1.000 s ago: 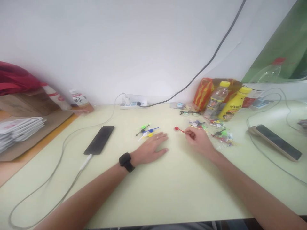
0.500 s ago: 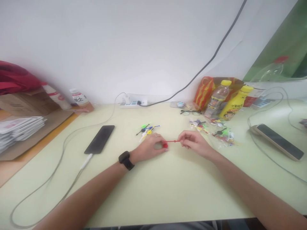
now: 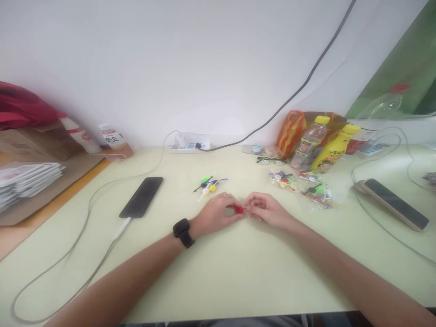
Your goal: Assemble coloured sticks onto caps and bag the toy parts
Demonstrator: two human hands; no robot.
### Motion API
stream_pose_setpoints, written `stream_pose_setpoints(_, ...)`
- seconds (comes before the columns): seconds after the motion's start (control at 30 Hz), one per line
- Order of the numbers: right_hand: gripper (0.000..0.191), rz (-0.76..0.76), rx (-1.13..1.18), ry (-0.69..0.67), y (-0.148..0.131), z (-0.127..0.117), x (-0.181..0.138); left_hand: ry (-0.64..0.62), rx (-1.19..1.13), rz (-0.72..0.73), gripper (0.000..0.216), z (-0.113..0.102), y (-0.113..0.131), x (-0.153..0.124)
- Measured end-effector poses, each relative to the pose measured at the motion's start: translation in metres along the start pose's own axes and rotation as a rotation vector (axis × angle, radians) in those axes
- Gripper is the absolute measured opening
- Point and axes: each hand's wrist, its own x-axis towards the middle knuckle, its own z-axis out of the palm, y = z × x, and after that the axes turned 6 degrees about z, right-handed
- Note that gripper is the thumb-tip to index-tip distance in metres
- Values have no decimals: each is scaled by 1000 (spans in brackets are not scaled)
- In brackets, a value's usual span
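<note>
A small red plastic piece sits between my two hands, above the middle of the table. My left hand, with a ring and a black watch at the wrist, pinches it between thumb and fingers. Close against its right side, my right hand has its fingertips closed on the red piece's thin end. Most of the thin part is hidden by the fingers. Just beyond my left hand lies a small pile of green, blue, yellow, white and black plastic pieces of a similar kind.
Clear bags of colourful pieces lie to the right, before two yellow-capped bottles and glasses. A black phone with a cable is at left; another phone-like device is at right. A power strip lies by the wall.
My right hand has moved left, right up to my left hand. The red thin stick that showed between them is now mostly covered. My left hand has shifted slightly right and down.
</note>
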Motion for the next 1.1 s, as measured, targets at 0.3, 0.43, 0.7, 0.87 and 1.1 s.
stream_pose_setpoints(0.3, 15, 20, -7, -91, -4, -4, -2, 21, -8, -32, 14, 2, 5, 1)
stream_pose_setpoints(0.43, 20, 15, -15, -91, -7, -4, -2, 22, -5, -24, 17, 2, 4, 1)
stream_pose_setpoints(0.7, 17, -4, -91, -27, 0, -2, 3, 17, 30, -26, 13, 3, 3, -1)
stream_pose_setpoints(0.87, 13, -48, -144, 28, 7, 0, 5, 19, 44, -13, 17, 4, 4, -1)
stream_pose_setpoints(1.1, 13, -74, -192, 139, 13, -1, 7, 8, 77, 20, 13, 3, 5, -1)
